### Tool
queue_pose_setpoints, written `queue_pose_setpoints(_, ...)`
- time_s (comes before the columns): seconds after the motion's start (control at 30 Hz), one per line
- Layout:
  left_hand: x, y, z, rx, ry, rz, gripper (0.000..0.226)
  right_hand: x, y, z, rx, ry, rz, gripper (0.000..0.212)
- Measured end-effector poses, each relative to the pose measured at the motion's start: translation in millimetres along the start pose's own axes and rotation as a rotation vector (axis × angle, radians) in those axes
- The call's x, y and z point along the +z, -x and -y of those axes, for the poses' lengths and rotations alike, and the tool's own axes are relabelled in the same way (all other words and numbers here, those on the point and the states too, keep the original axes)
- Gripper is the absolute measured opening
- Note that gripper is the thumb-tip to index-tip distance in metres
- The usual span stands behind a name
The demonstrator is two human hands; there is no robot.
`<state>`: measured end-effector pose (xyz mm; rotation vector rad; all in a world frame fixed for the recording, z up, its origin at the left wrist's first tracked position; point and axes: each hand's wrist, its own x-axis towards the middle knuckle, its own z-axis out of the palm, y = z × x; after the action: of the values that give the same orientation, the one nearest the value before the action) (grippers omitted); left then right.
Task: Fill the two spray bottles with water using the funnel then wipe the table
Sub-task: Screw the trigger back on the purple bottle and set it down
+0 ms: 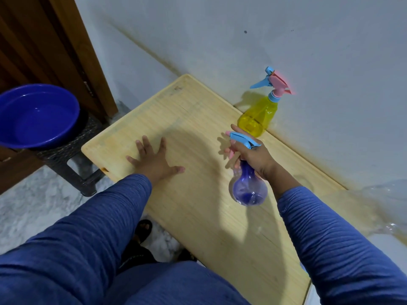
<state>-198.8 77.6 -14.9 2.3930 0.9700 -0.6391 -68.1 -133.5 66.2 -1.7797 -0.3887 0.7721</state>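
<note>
Here, seen from the head camera, the left hand (154,160) lies flat on the pale wooden tabletop (198,227) near its left edge, palm down, fingers straight and spread, holding nothing. The right hand (253,157) grips the neck of the purple spray bottle (247,190), fingers curled round it just under the blue and pink trigger head; the bottle hangs tilted above the middle of the tabletop, its round clear body toward the near edge and the nozzle pointing toward the far left. The yellow spray bottle (258,116) stands upright at the far edge of the tabletop, close against the wall (242,40), just beyond the right hand and apart from it. Off the left edge, a blue basin (37,115) sits on a dark woven stool (72,164). Some crumpled clear plastic (387,208) lies at the right edge. Both arms wear blue ribbed sleeves (88,227).
</note>
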Motion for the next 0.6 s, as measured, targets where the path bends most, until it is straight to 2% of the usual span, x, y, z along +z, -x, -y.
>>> queue_pose_setpoints(0.13,1,1,-6,0.059,0.000,-0.033,0.116,5,4,8,-0.126,-0.011,-0.113,0.036)
queue_pose_setpoints(0.23,1,7,-30,0.325,0.123,-0.130,0.100,9,6,22,-0.176,-0.087,-0.170,0.038)
queue_pose_setpoints(0.3,-4,19,-52,0.545,0.303,-0.089,0.090,11,8,31,-0.216,-0.118,-0.192,0.039)
queue_pose_setpoints(0.37,-10,31,-70,0.662,0.421,0.001,0.088,12,11,41,-0.247,-0.122,-0.210,0.044)
queue_pose_setpoints(0.5,-20,31,-87,0.729,0.470,0.141,0.093,15,14,56,-0.301,-0.170,-0.244,0.048)
queue_pose_setpoints(0.6,-27,28,-92,0.757,0.470,0.146,0.100,18,14,62,-0.321,-0.172,-0.272,0.048)
